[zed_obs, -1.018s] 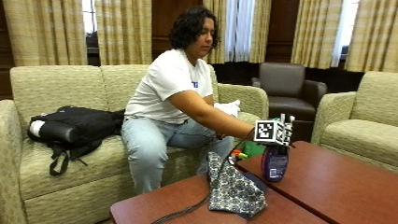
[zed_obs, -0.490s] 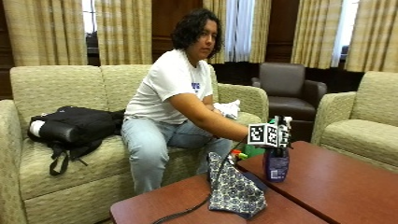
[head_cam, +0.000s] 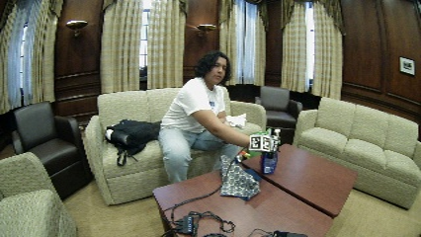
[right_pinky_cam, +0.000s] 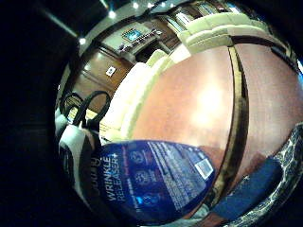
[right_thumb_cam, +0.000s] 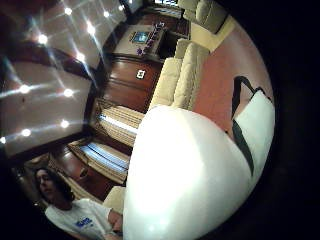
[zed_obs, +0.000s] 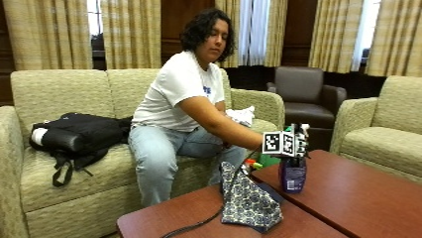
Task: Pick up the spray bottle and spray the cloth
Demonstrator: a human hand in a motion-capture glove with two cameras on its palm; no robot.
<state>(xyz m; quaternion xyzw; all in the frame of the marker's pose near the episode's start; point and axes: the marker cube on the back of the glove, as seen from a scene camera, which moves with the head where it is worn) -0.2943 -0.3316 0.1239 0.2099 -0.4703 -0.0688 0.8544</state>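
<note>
Since 1.0 s ago the gloved right hand (zed_obs: 296,141) has sunk a little, from above the spray bottle (zed_obs: 292,174) down onto its white head, while the bottle stands where it stood, upright on the far slab of the wooden table (zed_obs: 369,198), just right of the patterned cloth (zed_obs: 247,203) that hangs in a peak from the person's other hand. Whether the fingers have closed round the neck I cannot tell; the marker hides them, though both palm views are filled by the bottle, so it is very close to the palm. Judging by its look, the bottle is rigid blue plastic, smooth, probably slippery and weighted low by liquid (best taken at the narrow neck under the trigger). Its label reads "WRINKLE RELEASER+" (right_pinky_cam: 111,187); the smaller print is illegible.
</note>
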